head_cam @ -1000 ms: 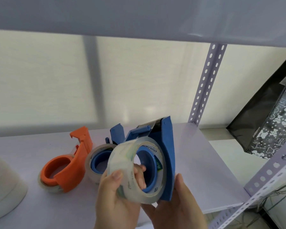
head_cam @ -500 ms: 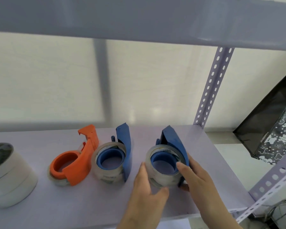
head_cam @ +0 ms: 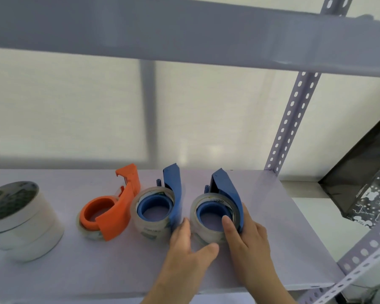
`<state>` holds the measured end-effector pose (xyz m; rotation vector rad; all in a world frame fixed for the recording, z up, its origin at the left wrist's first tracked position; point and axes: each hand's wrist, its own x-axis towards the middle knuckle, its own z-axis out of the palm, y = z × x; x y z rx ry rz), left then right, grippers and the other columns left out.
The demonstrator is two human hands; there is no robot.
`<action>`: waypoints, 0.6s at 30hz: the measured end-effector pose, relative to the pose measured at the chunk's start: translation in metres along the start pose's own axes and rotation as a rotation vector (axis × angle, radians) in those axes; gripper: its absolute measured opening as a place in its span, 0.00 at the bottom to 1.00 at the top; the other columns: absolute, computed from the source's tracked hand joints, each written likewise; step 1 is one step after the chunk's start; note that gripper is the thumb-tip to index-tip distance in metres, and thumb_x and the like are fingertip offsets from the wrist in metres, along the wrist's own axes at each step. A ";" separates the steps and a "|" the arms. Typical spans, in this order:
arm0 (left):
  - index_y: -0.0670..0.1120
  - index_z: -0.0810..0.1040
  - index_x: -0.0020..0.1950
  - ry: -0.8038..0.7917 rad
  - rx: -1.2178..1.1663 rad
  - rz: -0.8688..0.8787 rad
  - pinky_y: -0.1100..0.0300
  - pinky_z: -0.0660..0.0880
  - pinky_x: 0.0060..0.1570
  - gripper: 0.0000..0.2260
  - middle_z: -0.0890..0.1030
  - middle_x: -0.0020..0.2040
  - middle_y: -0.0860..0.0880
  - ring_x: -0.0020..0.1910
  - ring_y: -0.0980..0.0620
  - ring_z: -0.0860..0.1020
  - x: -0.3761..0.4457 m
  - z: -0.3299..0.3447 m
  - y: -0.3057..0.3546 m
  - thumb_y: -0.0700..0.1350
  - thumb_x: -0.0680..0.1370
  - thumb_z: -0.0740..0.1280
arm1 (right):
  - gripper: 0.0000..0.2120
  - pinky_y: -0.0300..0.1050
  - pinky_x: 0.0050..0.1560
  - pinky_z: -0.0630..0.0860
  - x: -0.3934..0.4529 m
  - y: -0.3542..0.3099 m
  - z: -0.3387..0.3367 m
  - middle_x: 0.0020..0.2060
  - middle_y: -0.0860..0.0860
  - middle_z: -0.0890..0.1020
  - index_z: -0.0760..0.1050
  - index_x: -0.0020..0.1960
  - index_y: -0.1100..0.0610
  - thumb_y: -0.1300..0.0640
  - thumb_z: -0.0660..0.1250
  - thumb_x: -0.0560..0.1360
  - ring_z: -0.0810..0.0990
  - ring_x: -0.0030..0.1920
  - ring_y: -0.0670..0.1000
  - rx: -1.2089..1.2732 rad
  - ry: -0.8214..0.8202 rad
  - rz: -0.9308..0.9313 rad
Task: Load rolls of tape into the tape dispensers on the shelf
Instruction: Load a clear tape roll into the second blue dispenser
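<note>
- Stack of white tape rolls (head_cam: 20,220) stands on the shelf (head_cam: 283,233) at 9 o'clock, well apart from both hands; not touched.
- Orange dispenser (head_cam: 110,213) lies flat beside it with a clear roll seated; unchanged across the three views.
- Left blue dispenser (head_cam: 162,207) lies at centre, roll on its hub; position unchanged.
- Right blue dispenser (head_cam: 222,207) now lies flat on the shelf at 5 o'clock of centre, just beside its blue neighbour. A second ago it was held up off the shelf, with the clear roll (head_cam: 208,233) only part-way onto the hub; that roll now sits round the blue hub.
- Left hand (head_cam: 184,253): fingers spread and near straight, thumb against the roll's near wall; steadying, not clasping.
- Right hand (head_cam: 248,240): fingers laid over the roll's rim and the dispenser's right flank, pressing rather than gripping.
- Judgement: third dispenser appears loaded; whether the tape end is threaded to the cutter cannot be told.
</note>
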<state>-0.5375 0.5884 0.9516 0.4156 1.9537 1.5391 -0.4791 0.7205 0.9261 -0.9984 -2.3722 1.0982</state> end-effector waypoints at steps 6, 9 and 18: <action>0.63 0.54 0.72 0.045 0.319 0.356 0.61 0.52 0.75 0.36 0.47 0.73 0.70 0.73 0.70 0.46 -0.029 -0.037 0.036 0.61 0.68 0.66 | 0.36 0.53 0.65 0.62 0.009 0.005 -0.002 0.59 0.52 0.76 0.72 0.49 0.41 0.18 0.44 0.60 0.66 0.67 0.57 -0.036 -0.019 0.002; 0.61 0.51 0.74 0.174 0.657 0.463 0.61 0.44 0.74 0.30 0.41 0.75 0.68 0.73 0.67 0.36 -0.031 -0.065 0.059 0.62 0.74 0.59 | 0.39 0.54 0.58 0.66 0.009 0.005 -0.006 0.51 0.53 0.77 0.73 0.49 0.48 0.18 0.49 0.58 0.71 0.62 0.62 -0.002 -0.023 0.048; 0.45 0.44 0.77 0.638 1.220 0.559 0.51 0.40 0.74 0.42 0.40 0.78 0.44 0.77 0.47 0.38 -0.035 -0.106 0.075 0.70 0.71 0.44 | 0.15 0.52 0.51 0.73 0.005 0.000 -0.017 0.46 0.51 0.83 0.77 0.57 0.53 0.46 0.65 0.75 0.78 0.50 0.56 0.135 -0.045 0.021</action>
